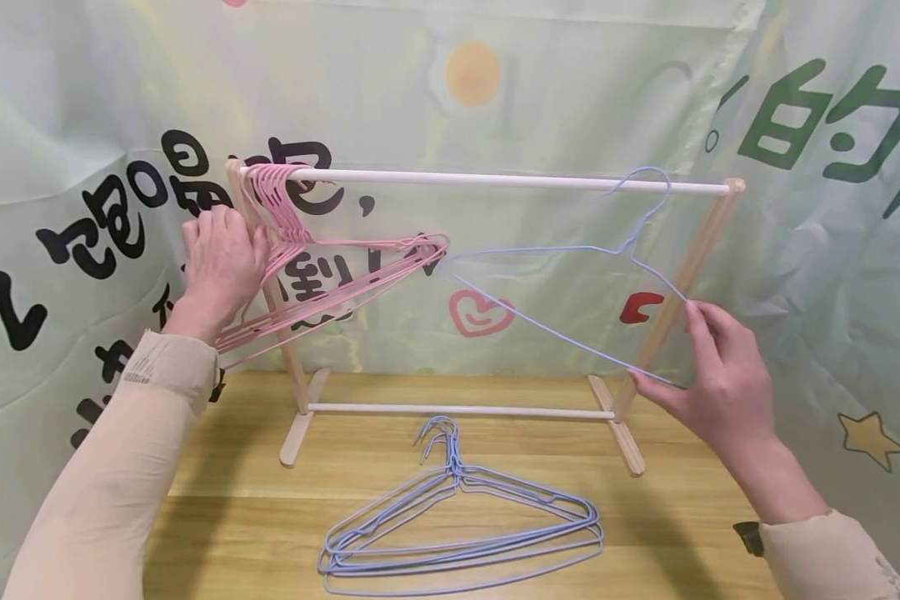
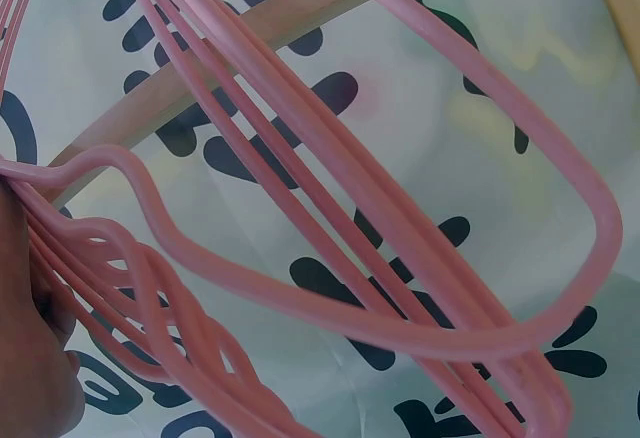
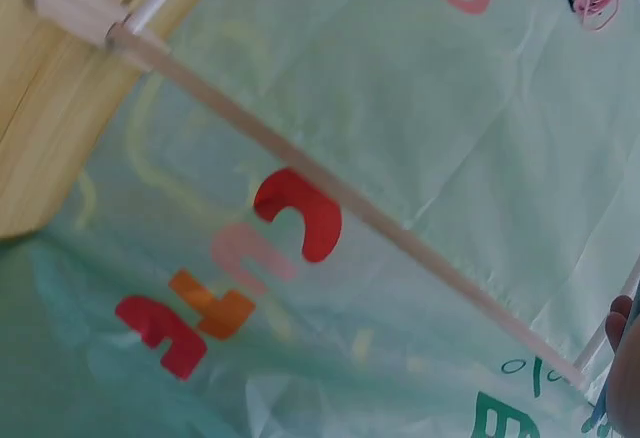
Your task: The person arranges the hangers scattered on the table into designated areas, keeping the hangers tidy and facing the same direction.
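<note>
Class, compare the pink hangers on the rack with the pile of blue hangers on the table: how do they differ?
Colour: the pink hangers are pink; the blue hangers are blue.
Pose: the pink hangers hang bunched from the top rail; the blue hangers lie piled on the table.
Contact: the left hand touches the pink hangers; neither hand touches the blue pile.
Shared: both are thin hangers with hooks.
</note>
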Demonstrator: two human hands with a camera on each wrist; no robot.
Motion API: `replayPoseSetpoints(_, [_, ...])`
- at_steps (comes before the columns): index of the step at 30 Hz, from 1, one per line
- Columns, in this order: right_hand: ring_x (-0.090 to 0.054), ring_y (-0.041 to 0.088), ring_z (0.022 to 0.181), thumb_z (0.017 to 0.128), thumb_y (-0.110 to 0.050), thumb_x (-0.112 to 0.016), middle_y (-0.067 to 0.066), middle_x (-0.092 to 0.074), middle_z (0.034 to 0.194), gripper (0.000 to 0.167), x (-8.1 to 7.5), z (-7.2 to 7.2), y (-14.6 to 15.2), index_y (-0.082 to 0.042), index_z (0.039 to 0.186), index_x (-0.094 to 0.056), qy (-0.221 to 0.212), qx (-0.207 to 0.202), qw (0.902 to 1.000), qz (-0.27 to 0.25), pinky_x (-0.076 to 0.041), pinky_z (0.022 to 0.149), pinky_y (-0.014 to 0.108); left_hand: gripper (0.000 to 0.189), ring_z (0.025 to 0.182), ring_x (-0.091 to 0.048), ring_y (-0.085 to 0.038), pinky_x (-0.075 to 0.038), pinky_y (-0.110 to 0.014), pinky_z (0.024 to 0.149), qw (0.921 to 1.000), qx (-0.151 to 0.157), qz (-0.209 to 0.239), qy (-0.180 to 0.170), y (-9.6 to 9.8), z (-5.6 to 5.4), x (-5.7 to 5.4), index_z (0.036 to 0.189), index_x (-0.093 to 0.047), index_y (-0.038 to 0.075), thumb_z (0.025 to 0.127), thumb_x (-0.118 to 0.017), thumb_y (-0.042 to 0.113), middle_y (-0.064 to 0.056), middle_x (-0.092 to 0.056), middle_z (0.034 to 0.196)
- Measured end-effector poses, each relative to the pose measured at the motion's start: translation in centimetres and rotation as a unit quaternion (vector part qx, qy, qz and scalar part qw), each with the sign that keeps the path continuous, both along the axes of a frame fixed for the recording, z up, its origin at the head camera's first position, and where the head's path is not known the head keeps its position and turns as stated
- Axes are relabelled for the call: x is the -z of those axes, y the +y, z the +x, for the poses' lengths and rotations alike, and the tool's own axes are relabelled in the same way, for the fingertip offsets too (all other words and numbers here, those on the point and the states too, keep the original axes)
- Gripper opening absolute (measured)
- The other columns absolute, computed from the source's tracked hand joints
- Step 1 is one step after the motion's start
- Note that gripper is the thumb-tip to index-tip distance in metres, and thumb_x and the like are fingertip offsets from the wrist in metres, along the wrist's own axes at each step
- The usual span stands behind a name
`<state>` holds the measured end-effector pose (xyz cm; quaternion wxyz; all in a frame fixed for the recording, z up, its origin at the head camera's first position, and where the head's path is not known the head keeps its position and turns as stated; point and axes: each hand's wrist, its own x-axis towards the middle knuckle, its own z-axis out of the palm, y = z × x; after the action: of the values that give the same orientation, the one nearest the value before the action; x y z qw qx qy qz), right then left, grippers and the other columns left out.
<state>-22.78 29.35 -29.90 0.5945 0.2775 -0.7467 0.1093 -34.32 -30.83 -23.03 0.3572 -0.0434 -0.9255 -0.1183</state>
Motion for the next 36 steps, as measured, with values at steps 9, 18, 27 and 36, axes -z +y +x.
replayPoseSetpoints(9, [-0.054, 0.055, 0.098, 0.09, -0.077, -0.052, 0.037, -0.057, 0.126, 0.104, -0.6, -0.2, 3.0, 0.015, 0.139, -0.054, -0.055, 0.064, 0.9962, 0.022, -0.047, 0.075, 0.064, 0.041, 0.1, -0.038, -0.046, -0.023, -0.06, 0.098, 1.0, -0.001, -0.002, -0.005, 0.2, 0.3, 0.1, 0.093, -0.043, -0.005, 0.109, -0.034, 0.033, -0.023, -0.041, 0.097])
replayPoseSetpoints(18, [-0.055, 0.059, 0.098, 0.089, -0.078, -0.047, 0.038, -0.056, 0.128, 0.107, -0.7, -0.3, 4.8, 0.016, 0.139, -0.053, -0.06, 0.107, 0.992, 0.029, -0.048, 0.075, 0.068, 0.041, 0.101, -0.037, -0.045, -0.024, -0.059, 0.098, 1.0, 0.003, -0.008, -0.002, 0.3, 0.3, 0.3, 0.091, -0.042, -0.004, 0.109, -0.034, 0.033, -0.023, -0.041, 0.097])
replayPoseSetpoints(27, [-0.054, 0.056, 0.1, 0.087, -0.083, -0.042, 0.037, -0.055, 0.129, 0.111, -0.6, -0.2, 5.6, 0.015, 0.14, -0.051, -0.078, 0.128, 0.9882, 0.032, -0.049, 0.075, 0.067, 0.041, 0.099, -0.037, -0.045, -0.024, -0.059, 0.098, 1.0, 0.0, -0.006, 0.001, 0.3, 0.4, 0.3, 0.093, -0.043, -0.005, 0.109, -0.035, 0.032, -0.023, -0.04, 0.096])
replayPoseSetpoints(36, [-0.055, 0.057, 0.095, 0.088, -0.083, -0.041, 0.037, -0.055, 0.126, 0.111, 0.3, -0.3, 6.3, 0.015, 0.139, -0.051, -0.071, 0.137, 0.9873, 0.035, -0.048, 0.072, 0.068, 0.041, 0.098, -0.037, -0.045, -0.024, -0.059, 0.096, 1.0, -0.003, -0.004, 0.005, 0.1, 0.2, 0.1, 0.094, -0.043, -0.006, 0.109, -0.035, 0.032, -0.022, -0.039, 0.095])
